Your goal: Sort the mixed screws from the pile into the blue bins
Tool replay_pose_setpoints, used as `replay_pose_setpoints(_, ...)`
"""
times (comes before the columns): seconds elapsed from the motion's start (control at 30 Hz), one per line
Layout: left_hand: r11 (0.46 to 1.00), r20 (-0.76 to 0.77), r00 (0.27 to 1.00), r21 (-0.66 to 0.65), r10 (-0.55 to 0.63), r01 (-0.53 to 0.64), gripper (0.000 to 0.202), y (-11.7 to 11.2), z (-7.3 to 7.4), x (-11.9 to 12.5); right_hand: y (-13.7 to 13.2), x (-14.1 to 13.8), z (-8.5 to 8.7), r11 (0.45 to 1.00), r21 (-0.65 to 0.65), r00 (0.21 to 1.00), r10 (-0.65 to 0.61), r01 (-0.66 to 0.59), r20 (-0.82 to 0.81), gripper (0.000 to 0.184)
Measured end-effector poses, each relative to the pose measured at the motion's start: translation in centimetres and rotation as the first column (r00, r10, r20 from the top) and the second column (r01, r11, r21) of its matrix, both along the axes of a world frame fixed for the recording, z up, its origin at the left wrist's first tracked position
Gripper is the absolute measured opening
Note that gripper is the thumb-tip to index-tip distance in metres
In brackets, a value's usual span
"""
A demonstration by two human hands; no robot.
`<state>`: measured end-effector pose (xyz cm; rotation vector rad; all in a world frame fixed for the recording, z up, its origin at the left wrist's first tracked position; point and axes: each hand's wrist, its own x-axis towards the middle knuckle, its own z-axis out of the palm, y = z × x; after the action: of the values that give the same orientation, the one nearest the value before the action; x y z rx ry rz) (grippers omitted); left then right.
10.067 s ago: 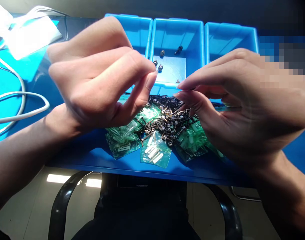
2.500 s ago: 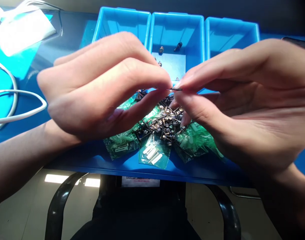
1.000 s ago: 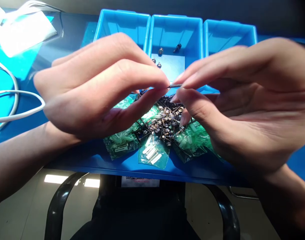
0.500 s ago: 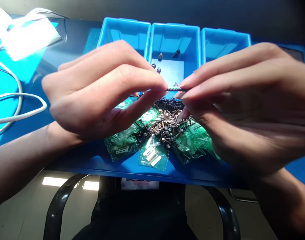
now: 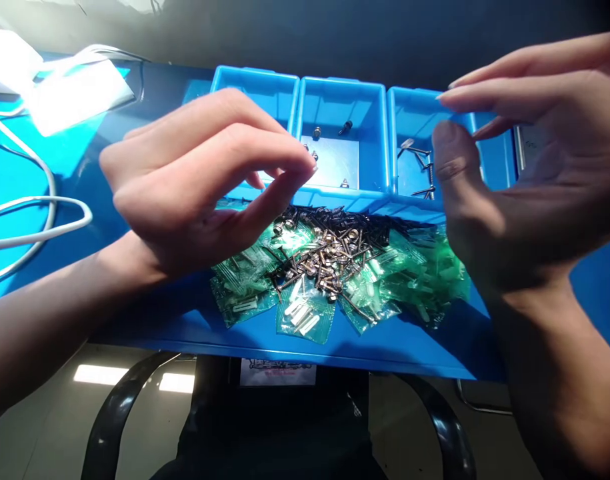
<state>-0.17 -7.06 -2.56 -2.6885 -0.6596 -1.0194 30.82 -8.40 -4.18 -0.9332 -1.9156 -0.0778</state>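
My left hand [image 5: 199, 180] is closed in a pinch above the front left of the middle blue bin [image 5: 342, 197]. Whatever lies between its fingertips, if anything, is hidden. Over the right blue bin [image 5: 417, 207] my right hand [image 5: 529, 160] has thumb and fingers apart, holding nothing. Several long dark screws [image 5: 431, 177] lie in that bin. A few hex-head screws [image 5: 345, 127] stand or lie in the middle one. Below the hands is a pile of loose screws [image 5: 329, 257], silvery in front and black behind.
Green-tinted plastic packets [image 5: 307, 310] of anchors and screws surround the pile. A left blue bin [image 5: 257, 77] is partly behind my left hand. White cables [image 5: 49, 180] and a bright white object [image 5: 79, 93] lie at left. The blue table's front edge [image 5: 295, 363] runs near a black chair armrest [image 5: 117, 413].
The dark screw that both hands held between them is no longer visible there. My right hand has moved right and opened; the left keeps its pinch. The view has shifted slightly.
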Motion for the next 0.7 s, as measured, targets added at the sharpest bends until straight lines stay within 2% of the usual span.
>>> replay_pose_setpoints(0.03, 1.0, 0.001, 1.0, 0.008, 0.01, -0.01, 0.028, 0.1, 0.0, -0.1, -0.2, -0.5, 0.1, 0.999, 0.045, 0.998, -0.003, -0.001, 0.069, 0.035)
replay_pose_setpoints(0.1, 1.0, 0.004, 1.0, 0.018, 0.025, -0.025, 0.03, 0.3, -0.1, -0.3, -0.8, -1.7, 0.2, 0.99, 0.094, 0.96, 0.077, -0.106, 0.269, 0.033)
replay_pose_setpoints(0.2, 0.999, -0.019, 1.0, 0.03, -0.02, 0.02, 0.037, 0.7, -0.1, -0.5, -1.7, -3.3, -0.1, 0.967, 0.055, 0.865, 0.198, -0.25, 0.461, 0.033)
replay_pose_setpoints(0.3, 0.998, -0.044, 0.998, 0.037, -0.05, 0.051, 0.037, 0.9, 0.0, -0.6, -2.0, -4.1, -0.6, 0.969, -0.035, 0.789, 0.22, -0.245, 0.573, 0.034)
replay_pose_setpoints(0.37, 0.998, -0.048, 0.998, 0.036, -0.045, 0.047, 0.035, 0.9, 0.2, -0.8, -2.1, -4.4, -0.7, 0.967, -0.058, 0.769, 0.233, -0.248, 0.595, 0.027)
replay_pose_setpoints(0.57, 0.996, -0.077, 0.994, 0.04, -0.081, 0.085, 0.041, 1.2, 0.0, -0.9, -2.2, -4.5, -0.4, 0.963, -0.043, 0.793, 0.243, -0.266, 0.558, 0.017)
replay_pose_setpoints(0.63, 0.998, -0.002, 1.0, 0.056, -0.013, 0.013, 0.03, 1.1, -0.4, -0.3, -2.3, -4.6, -0.4, 0.96, -0.026, 0.807, 0.25, -0.28, 0.536, 0.015)
replay_pose_setpoints(0.7, 0.995, 0.102, 0.991, 0.05, 0.081, -0.087, 0.017, 0.9, -0.9, 0.3, -2.3, -4.7, -0.3, 0.95, -0.045, 0.785, 0.283, -0.31, 0.551, 0.015)
